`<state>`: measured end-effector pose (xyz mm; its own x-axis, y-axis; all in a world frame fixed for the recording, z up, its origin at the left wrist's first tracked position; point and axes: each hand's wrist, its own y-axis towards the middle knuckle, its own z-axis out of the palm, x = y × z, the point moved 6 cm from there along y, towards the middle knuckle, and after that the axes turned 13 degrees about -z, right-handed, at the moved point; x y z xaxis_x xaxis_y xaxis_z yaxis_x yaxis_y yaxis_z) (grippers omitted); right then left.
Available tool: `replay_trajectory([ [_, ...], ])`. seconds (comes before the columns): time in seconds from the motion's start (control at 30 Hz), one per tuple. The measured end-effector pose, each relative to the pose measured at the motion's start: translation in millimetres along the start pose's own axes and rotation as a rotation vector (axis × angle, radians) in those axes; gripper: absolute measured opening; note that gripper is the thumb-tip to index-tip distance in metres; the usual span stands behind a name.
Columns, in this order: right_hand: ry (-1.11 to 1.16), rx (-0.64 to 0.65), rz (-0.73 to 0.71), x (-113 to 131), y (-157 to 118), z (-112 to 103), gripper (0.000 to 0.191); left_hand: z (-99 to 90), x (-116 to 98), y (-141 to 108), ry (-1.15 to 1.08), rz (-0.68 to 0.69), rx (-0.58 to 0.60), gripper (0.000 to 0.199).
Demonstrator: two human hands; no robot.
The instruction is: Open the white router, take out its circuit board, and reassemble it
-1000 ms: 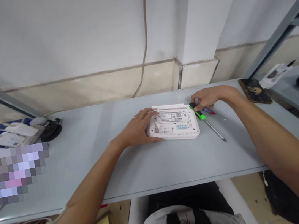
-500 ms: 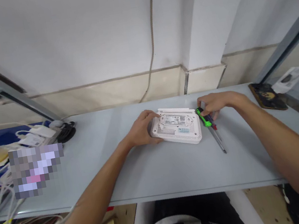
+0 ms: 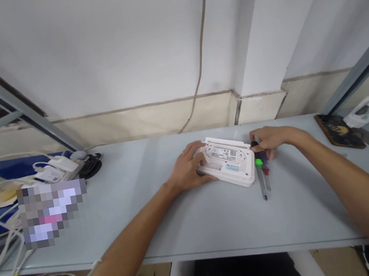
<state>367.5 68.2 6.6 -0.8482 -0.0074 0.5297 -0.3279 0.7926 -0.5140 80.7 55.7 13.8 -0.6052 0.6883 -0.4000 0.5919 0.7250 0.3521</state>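
A white router (image 3: 245, 178) lies underside up on the table, its label, vent holes and folded antenna strip showing. My left hand (image 3: 189, 165) is closed around its left end, with the thumb along the near side and the fingers over the far left corner. Right beside the router, my right hand (image 3: 266, 139) has its fingers on the black upper handle of a green-and-black screwdriver (image 3: 259, 163). That shaft points toward me on the tabletop. A second screwdriver (image 3: 266, 172), smaller with a red collar, lies alongside it, its handle partly hidden under the same hand.
A dark phone-like slab (image 3: 338, 131) and a white adapter (image 3: 367, 110) lie at the right by a metal post. On the left are white chargers (image 3: 62, 163), a black round object (image 3: 90, 166) and tangled white cables (image 3: 9, 235). A wall closes off the back.
The green-and-black screwdriver has swung round, its tip moving left to point more directly at me. My left hand's fingers have shifted on the router. The camera view has moved slightly.
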Motion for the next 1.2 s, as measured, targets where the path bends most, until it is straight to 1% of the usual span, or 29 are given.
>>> replay_trajectory([
  [0.1, -0.025, -0.027, -0.040, -2.5, 1.0, 1.2, 0.029, -5.0, -2.9, -1.3, 0.064, 0.019, -0.064, 0.056],
  [0.2, -0.025, -0.119, -0.087, -9.8, 3.1, 12.3, 0.031, -6.0, -10.8, -5.1, 0.163, 0.092, -0.102, 0.057],
  [0.23, -0.027, -0.179, -0.105, -12.4, 4.1, 17.8, 0.034, -5.9, -14.8, -6.8, 0.193, 0.139, -0.125, 0.056],
  [0.27, -0.047, -0.266, -0.124, -14.5, 4.8, 22.8, 0.037, -5.7, -19.1, -8.6, 0.221, 0.195, -0.155, 0.056],
  [0.37, -0.245, -0.623, -0.134, -15.5, 1.9, 32.6, 0.042, -3.8, -29.4, -12.2, 0.294, 0.332, -0.234, 0.054],
  [0.4, -0.304, -0.705, -0.131, -14.3, 1.0, 36.0, 0.042, -3.1, -31.3, -12.2, 0.314, 0.354, -0.250, 0.054],
  [0.43, -0.337, -0.753, -0.132, -13.1, 1.2, 39.2, 0.042, -2.6, -32.5, -11.7, 0.328, 0.365, -0.263, 0.054],
  [0.5, -0.335, -0.782, -0.153, -11.8, 3.8, 43.2, 0.043, -3.0, -33.7, -10.3, 0.333, 0.367, -0.292, 0.055],
  [0.63, -0.284, -0.817, -0.221, -12.5, 5.1, 41.2, 0.044, -3.1, -34.5, -9.3, 0.323, 0.365, -0.330, 0.057],
  [0.87, -0.196, -0.859, -0.372, -12.8, 3.5, 42.7, 0.046, -2.5, -32.2, -8.4, 0.280, 0.333, -0.328, 0.057],
  [1.07, -0.165, -0.868, -0.412, -14.2, 4.3, 43.3, 0.046, -3.6, -26.7, -6.6, 0.263, 0.299, -0.316, 0.056],
  [1.2, -0.154, -0.872, -0.398, -15.7, 3.5, 43.3, 0.046, -4.5, -27.0, -5.6, 0.254, 0.296, -0.308, 0.055],
])
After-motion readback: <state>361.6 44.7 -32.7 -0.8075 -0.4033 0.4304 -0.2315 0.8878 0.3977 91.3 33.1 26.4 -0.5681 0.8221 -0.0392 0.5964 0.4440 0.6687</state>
